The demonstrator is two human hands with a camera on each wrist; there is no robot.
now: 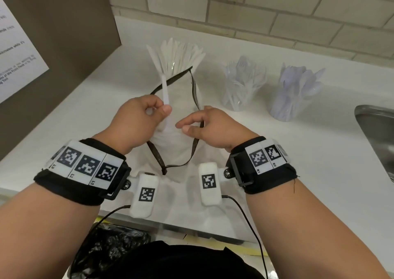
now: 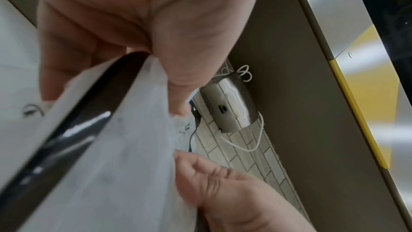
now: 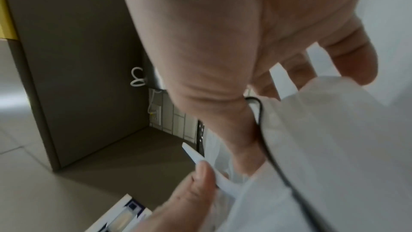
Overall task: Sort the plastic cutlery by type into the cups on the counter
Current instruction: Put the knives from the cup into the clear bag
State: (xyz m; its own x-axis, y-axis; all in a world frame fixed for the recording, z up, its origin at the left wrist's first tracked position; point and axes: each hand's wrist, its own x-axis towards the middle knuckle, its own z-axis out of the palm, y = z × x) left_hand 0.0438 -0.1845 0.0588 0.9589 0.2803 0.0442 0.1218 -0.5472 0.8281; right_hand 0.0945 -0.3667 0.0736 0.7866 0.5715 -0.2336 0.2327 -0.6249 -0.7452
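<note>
A white plastic utensil (image 1: 165, 91) is pinched between the thumb and fingers of my left hand (image 1: 161, 108); its handle points up and its lower end is hidden inside a white bag (image 1: 174, 144) with a black rim. My right hand (image 1: 191, 127) grips the black rim (image 1: 195, 99) on the bag's right side. In the right wrist view the utensil (image 3: 192, 153) shows above my left thumb. Behind the bag stands a cup of white knives (image 1: 177, 52). To the right are a clear cup of forks (image 1: 243, 87) and a cup of spoons (image 1: 296, 93).
The white counter (image 1: 309, 142) ends at a steel sink (image 1: 377, 133) on the right. A brown cabinet panel (image 1: 64, 33) with a paper notice stands at the left. A brick wall runs along the back, and a black bin bag (image 1: 110, 251) sits below the front edge.
</note>
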